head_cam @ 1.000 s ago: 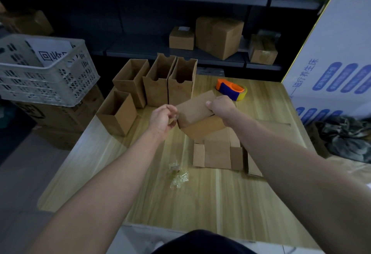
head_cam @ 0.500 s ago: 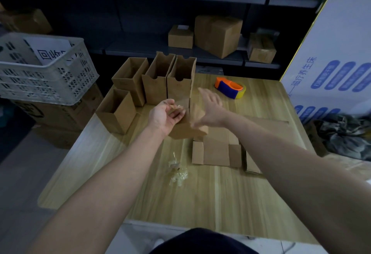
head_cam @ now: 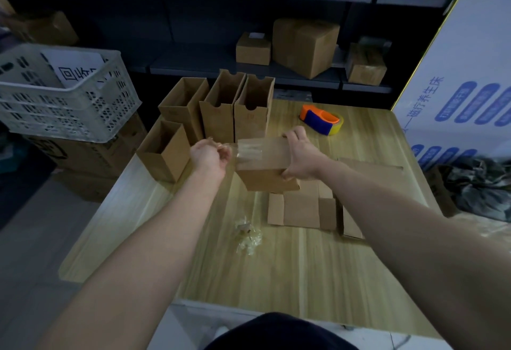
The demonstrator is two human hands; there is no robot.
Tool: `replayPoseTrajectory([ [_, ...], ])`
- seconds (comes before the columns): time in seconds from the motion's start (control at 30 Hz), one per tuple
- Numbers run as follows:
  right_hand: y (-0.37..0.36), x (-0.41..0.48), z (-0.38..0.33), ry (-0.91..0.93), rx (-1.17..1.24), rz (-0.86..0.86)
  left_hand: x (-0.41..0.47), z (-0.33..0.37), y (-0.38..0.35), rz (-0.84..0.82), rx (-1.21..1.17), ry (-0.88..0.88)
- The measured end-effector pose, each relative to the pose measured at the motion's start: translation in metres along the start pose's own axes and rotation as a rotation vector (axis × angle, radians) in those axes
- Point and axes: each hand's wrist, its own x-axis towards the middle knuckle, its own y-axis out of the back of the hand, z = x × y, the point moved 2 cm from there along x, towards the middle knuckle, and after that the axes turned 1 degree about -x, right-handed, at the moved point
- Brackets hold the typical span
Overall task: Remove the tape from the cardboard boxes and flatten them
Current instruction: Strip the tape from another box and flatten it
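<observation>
A small brown cardboard box (head_cam: pixel 265 167) is held above the middle of the wooden table (head_cam: pixel 276 266). My right hand (head_cam: pixel 300 156) grips its right end, fingers over the top and thumb below. A clear strip of tape (head_cam: pixel 247 150) stretches from the box's left end. My left hand (head_cam: pixel 210 154) pinches the free end of that strip just left of the box. Flattened boxes (head_cam: pixel 302 208) lie on the table beneath and to the right. A crumpled wad of removed tape (head_cam: pixel 247 235) lies in front of them.
Several open upright boxes (head_cam: pixel 221 109) stand at the table's far left. An orange and blue tape dispenser (head_cam: pixel 322 119) sits at the far right. A white crate (head_cam: pixel 63 95) is stacked left of the table; a large white carton (head_cam: pixel 464 87) stands right. Shelves with boxes run behind.
My right hand has taken a grip on the box's right end again and turned it level. My left hand has moved left, peeling a strip of tape off the box.
</observation>
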Motion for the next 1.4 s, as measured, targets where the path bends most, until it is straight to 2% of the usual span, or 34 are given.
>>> replayPoseTrajectory([
  [0.13,0.001,-0.005,0.016,-0.025,0.036,-0.011,0.012,0.001,0.008,0.140,0.067,-0.100],
  [0.17,0.000,-0.006,0.018,-0.029,0.034,-0.011,0.014,-0.001,0.008,0.188,0.153,-0.136],
  [0.23,0.000,-0.007,0.022,-0.043,0.009,0.002,0.013,-0.004,0.008,0.255,0.483,-0.278],
  [0.3,0.002,-0.009,0.025,-0.050,-0.041,0.026,0.012,-0.010,0.005,0.190,0.747,-0.376],
  [0.53,-0.002,-0.009,0.016,-0.032,-0.213,0.072,-0.013,-0.043,-0.030,-0.260,1.218,-0.451],
  [0.63,-0.004,-0.010,0.018,-0.022,-0.204,0.050,-0.014,-0.048,-0.030,-0.236,1.405,-0.593],
  [0.8,-0.010,-0.012,0.023,-0.022,-0.163,0.005,-0.017,-0.054,-0.036,-0.221,1.525,-0.704],
  [0.9,-0.010,-0.013,0.033,-0.027,-0.110,0.009,-0.015,-0.048,-0.034,-0.151,1.454,-0.681],
  [0.97,-0.010,-0.015,0.043,-0.057,-0.062,0.008,-0.006,-0.042,-0.026,-0.042,1.260,-0.544],
  [1.03,-0.009,-0.015,0.049,-0.079,-0.040,-0.011,0.002,-0.039,-0.018,0.016,0.958,-0.365],
  [1.13,-0.014,-0.011,0.046,-0.098,-0.193,-0.082,-0.008,-0.047,-0.021,-0.135,0.576,-0.125],
  [1.2,-0.019,-0.008,0.038,-0.067,-0.262,-0.103,-0.019,-0.054,-0.028,-0.250,0.513,-0.058],
  [1.27,-0.023,-0.006,0.033,-0.048,-0.239,-0.098,-0.021,-0.060,-0.031,-0.275,0.502,-0.051],
  [1.4,-0.013,-0.009,0.052,-0.101,-0.161,-0.026,0.001,-0.046,-0.007,-0.021,0.478,-0.119],
])
